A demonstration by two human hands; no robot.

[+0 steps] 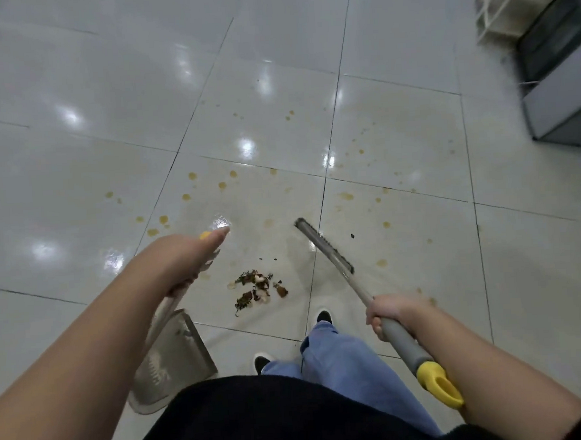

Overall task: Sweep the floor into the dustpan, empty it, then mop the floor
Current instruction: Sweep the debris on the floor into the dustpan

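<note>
Two hands are seen from above, each occupied with a cleaning tool over a glossy tiled floor [76, 185]; the left hand [186, 256] is wrapped around the upright handle of a grey dustpan [173, 359], whose tray hangs near the person's left leg, its mouth turned towards the camera and seemingly empty; whether the tray touches the floor cannot be told. The right hand [388, 316] is clamped on the grey shaft of a broom [324, 246], below its yellow end cap; the broom head is held to the right of a small debris pile [257, 290] and just beside it, apart from it.

The pile, made of dark leafy scraps and pale bits, lies on the floor between dustpan and broom head, in front of the shoes; a few loose specks are scattered near it. Yellow-brown liquid spots [192, 188] are spread widely over the tiles beyond.

The task is judged to be at an early stage: the debris appears gathered but is not yet in the pan; sweeping in, emptying and mopping remain.
</note>
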